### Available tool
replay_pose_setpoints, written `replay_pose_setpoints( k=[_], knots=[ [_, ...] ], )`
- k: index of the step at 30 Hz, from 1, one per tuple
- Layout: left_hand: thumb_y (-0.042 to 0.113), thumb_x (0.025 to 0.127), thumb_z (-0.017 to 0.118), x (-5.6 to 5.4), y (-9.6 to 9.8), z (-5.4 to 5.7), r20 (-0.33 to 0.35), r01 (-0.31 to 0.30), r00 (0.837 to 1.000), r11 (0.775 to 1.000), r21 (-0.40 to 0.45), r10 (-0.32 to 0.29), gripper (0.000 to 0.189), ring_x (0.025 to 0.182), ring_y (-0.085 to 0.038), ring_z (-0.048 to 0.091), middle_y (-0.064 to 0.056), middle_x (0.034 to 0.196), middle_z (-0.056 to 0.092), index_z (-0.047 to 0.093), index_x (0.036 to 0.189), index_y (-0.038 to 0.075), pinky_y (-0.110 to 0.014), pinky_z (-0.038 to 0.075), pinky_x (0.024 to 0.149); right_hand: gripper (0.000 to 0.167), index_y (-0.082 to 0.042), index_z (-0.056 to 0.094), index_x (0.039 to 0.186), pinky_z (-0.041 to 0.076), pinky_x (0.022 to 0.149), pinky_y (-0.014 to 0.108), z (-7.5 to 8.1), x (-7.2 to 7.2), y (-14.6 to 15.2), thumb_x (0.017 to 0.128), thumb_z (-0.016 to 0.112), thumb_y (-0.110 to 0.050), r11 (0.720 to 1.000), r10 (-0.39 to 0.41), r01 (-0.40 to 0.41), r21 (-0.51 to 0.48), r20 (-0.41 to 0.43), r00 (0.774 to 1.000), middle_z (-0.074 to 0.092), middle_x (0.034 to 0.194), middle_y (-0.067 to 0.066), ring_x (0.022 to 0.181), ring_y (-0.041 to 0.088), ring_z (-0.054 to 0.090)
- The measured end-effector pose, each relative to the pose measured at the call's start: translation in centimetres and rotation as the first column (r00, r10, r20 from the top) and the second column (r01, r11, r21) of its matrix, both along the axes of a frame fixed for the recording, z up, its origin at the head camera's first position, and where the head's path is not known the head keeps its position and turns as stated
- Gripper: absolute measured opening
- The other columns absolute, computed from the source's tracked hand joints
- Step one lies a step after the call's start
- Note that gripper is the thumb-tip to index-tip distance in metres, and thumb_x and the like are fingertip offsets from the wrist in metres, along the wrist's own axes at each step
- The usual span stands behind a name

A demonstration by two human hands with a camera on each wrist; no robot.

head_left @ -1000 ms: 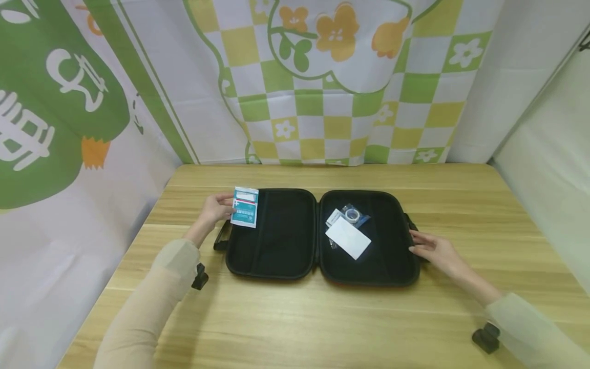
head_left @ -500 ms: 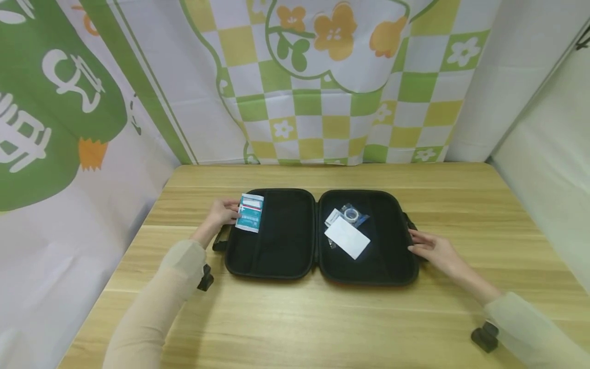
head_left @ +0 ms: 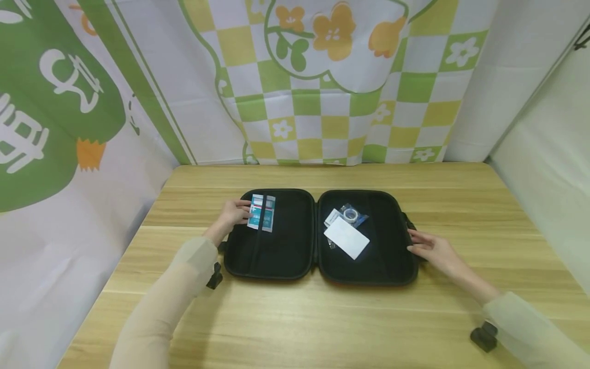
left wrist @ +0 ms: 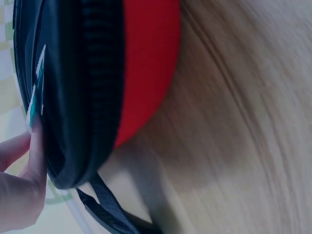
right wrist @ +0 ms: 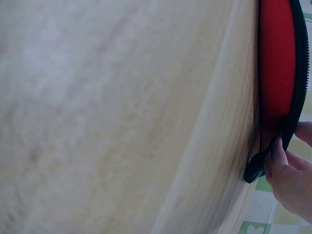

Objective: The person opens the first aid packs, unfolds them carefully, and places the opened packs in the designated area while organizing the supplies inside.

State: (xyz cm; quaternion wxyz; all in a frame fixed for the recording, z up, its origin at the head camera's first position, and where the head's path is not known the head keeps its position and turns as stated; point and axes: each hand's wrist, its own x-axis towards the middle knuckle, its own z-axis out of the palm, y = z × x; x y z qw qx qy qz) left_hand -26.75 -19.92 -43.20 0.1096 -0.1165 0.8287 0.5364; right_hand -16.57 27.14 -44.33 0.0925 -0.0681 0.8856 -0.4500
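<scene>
The place seems to be a small screened booth: printed cloths (head_left: 329,110) hang behind and left of a wooden counter (head_left: 318,325).

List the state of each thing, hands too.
case: open, halves side by side
zip: undone
packet: under the band
band: across the packet
card: in the right half
roll: beside the card
left hand: holding the packet's edge
right hand: holding the case's edge

Head view looks forward and down; 2 wrist views (low, close) share the case (head_left: 290,246).
</scene>
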Motion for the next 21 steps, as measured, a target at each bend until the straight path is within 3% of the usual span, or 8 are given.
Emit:
replay_pose_setpoints(
  k=[3, 7, 13, 19, 21],
  knots=[
    [-0.009, 0.081, 0.053, 0.0, 0.6, 0.0, 0.007, -0.020, 1.000, 1.000, -0.006, 0.020, 0.041, 0.086, -0.023, 0.059, -0.024, 0.108, 0.057, 0.047, 0.122, -0.006, -0.036, 0.050, 0.076, 0.054, 0.009, 0.035, 0.130, 0.043, 0.072, 0.010, 0.0, 0.0, 0.0, 0.088, 0.055, -0.019, 1.000, 0.000, 0.000, -0.009, 0.006, 1.000, 0.046, 0.120, 0.033, 0.085, -0.010, 0.050],
    [-0.008, 0.081, 0.054, -0.1, 1.3, -0.1, 0.027, -0.056, 0.998, 0.998, -0.013, 0.057, 0.038, 0.089, -0.024, 0.059, -0.023, 0.107, 0.059, 0.050, 0.119, -0.005, -0.036, 0.050, 0.077, 0.054, 0.009, 0.035, 0.130, 0.043, 0.073, 0.012, 0.0, 0.0, 0.1, 0.088, 0.054, -0.020, 1.000, 0.001, -0.001, -0.006, 0.010, 1.000, 0.046, 0.120, 0.032, 0.083, -0.014, 0.047],
    [-0.010, 0.082, 0.052, -0.5, 2.2, -0.4, 0.052, -0.084, 0.995, 0.996, 0.002, 0.084, 0.037, 0.087, -0.021, 0.059, -0.022, 0.109, 0.059, 0.051, 0.119, -0.005, -0.035, 0.051, 0.076, 0.054, 0.009, 0.035, 0.130, 0.044, 0.075, 0.015, 0.1, 0.0, 0.1, 0.088, 0.054, -0.020, 1.000, 0.001, -0.001, 0.013, 0.011, 1.000, 0.046, 0.121, 0.032, 0.089, -0.004, 0.053],
    [-0.007, 0.084, 0.050, -0.6, 2.7, -0.6, 0.059, -0.087, 0.994, 0.996, -0.013, 0.087, 0.034, 0.091, -0.022, 0.058, -0.022, 0.109, 0.058, 0.052, 0.117, -0.005, -0.036, 0.050, 0.077, 0.054, 0.008, 0.035, 0.131, 0.045, 0.076, 0.016, 0.1, 0.0, 0.1, 0.089, 0.054, -0.020, 1.000, 0.000, 0.000, 0.018, 0.010, 1.000, 0.045, 0.121, 0.031, 0.098, 0.020, 0.057],
    [-0.007, 0.083, 0.050, -0.5, 2.8, -0.4, 0.052, -0.078, 0.996, 0.997, -0.011, 0.079, 0.032, 0.090, -0.023, 0.058, -0.023, 0.107, 0.058, 0.054, 0.115, -0.008, -0.035, 0.051, 0.076, 0.054, 0.008, 0.035, 0.131, 0.045, 0.075, 0.016, 0.1, 0.0, 0.1, 0.089, 0.054, -0.020, 1.000, -0.001, 0.000, 0.017, 0.012, 1.000, 0.046, 0.121, 0.031, 0.098, 0.020, 0.057]
  ],
)
